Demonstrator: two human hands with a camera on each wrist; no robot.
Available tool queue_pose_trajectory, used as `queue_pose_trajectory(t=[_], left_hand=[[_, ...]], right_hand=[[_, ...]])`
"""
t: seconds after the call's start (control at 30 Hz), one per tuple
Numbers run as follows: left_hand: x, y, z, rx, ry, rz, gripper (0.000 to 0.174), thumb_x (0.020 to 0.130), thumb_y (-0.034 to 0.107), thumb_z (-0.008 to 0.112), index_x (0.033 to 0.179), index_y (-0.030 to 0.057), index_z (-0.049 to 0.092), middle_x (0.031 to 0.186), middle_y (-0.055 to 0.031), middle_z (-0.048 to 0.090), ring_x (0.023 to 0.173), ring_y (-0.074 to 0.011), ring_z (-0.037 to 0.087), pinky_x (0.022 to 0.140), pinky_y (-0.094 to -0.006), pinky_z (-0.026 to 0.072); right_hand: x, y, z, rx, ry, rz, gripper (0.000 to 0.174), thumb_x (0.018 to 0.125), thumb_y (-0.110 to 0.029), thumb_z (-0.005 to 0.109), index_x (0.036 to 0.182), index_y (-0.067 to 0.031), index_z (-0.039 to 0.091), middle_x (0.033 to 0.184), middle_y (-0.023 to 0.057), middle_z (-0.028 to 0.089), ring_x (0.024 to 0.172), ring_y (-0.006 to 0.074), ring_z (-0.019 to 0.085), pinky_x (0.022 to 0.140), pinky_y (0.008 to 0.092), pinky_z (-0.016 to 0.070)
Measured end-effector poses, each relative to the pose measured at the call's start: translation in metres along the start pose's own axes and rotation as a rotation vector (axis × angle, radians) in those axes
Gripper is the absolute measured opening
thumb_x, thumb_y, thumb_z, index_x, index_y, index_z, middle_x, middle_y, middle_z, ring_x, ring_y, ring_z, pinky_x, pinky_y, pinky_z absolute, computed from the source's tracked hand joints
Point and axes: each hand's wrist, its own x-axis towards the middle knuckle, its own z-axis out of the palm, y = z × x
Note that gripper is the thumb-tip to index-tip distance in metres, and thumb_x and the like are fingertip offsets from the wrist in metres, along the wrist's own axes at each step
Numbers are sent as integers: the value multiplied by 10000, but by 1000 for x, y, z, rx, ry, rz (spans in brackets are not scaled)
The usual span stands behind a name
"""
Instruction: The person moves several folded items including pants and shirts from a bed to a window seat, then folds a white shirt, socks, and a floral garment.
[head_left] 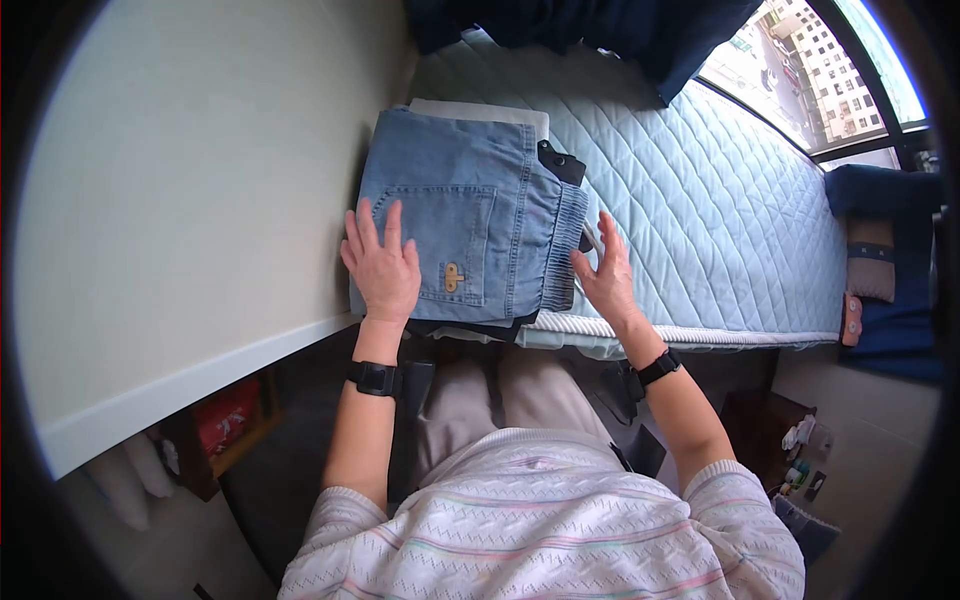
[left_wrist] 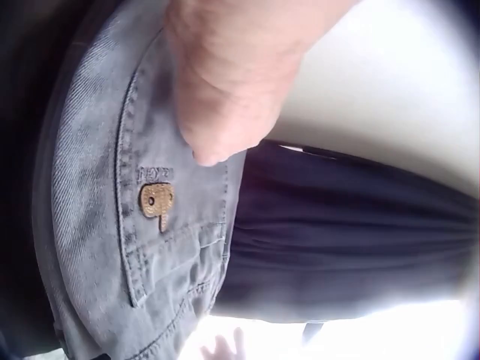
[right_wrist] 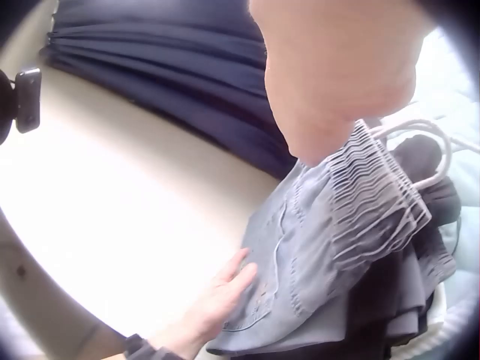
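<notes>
Folded denim shorts (head_left: pixel 470 190) lie atop a stack at the near-left corner of the mattress (head_left: pixel 700 200). The left hand (head_left: pixel 381 265) rests flat, fingers spread, on the pocket (head_left: pixel 455 235); the right hand (head_left: pixel 606 275), open and empty, is at the elastic waistband (head_left: pixel 565 235). Apparent step: smoothing the fold; the next move likely calls for even, flat pressure.

The stitched label (left_wrist: pixel 155 173) on the denim shorts (head_left: pixel 455 200) is too blurred to read.
</notes>
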Motion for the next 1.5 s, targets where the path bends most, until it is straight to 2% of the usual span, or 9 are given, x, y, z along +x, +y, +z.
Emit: queue_pose_trajectory(t=[0.1,0.23,0.6,0.7,0.87,1.03,1.17,1.37,1.5], left_hand=[[5,2,26,88,-97,-5,544,838,355,541,1330,191,378,1433,-147,209,1314,-372,187,990,-592,205],[6,-15,56,71,-194,-73,596,868,477,442,1381,214,291,1453,-123,181,1322,-374,164,980,-614,194],[17,-6,54,113,-231,-28,629,857,503,443,1380,192,284,1454,-128,173,1320,-372,167,976,-619,206],[44,23,37,38,-95,93,629,834,506,482,1363,203,327,1444,-134,197,1323,-369,167,977,-625,201],[94,58,68,1,-422,158,604,826,564,441,1345,265,364,1439,-132,238,1337,-358,156,1000,-621,164],[106,32,112,88,-311,241,650,833,634,356,1366,262,315,1432,-109,258,1313,-339,218,955,-632,238],[91,29,105,-246,88,699,504,849,419,540,1226,86,503,1297,-196,425,1187,-360,404,984,-419,326],[-51,109,63,-472,-75,1143,385,861,224,563,1198,41,522,1297,-165,436,1169,-311,434,964,-372,345],[-152,135,89,-590,-432,1312,369,842,137,573,1193,34,522,1279,-154,445,1167,-292,435,965,-349,345]], right_hand=[[5,-44,4,-234,-22,-146,727,776,-360,636,1368,-120,289,1406,159,284,1300,342,250,996,493,275],[10,-9,60,-246,-138,-80,746,785,-501,568,1389,-185,265,1470,110,150,1337,327,168,984,543,266],[10,12,68,-158,-119,-71,699,807,-487,549,1389,-216,272,1471,91,164,1336,310,189,985,511,283],[-1,-12,46,-249,-156,28,674,817,-467,549,1383,-219,281,1464,96,181,1335,302,197,985,511,283],[-88,-11,34,-144,21,-2,569,802,-333,603,1302,-154,397,1365,115,358,1248,301,345,949,479,326],[-233,9,50,-65,92,353,498,806,-270,596,1246,-96,443,1298,121,430,1175,286,422,914,439,372],[-342,13,78,68,199,711,486,808,-262,588,1242,-97,446,1275,120,448,1173,285,426,923,439,374],[-491,19,156,250,494,1103,492,776,-217,583,1230,-68,466,1203,161,500,1065,309,509,898,400,404],[-592,7,209,327,673,1379,492,769,-220,588,1220,-55,481,1150,192,540,1033,326,535,889,374,425]])
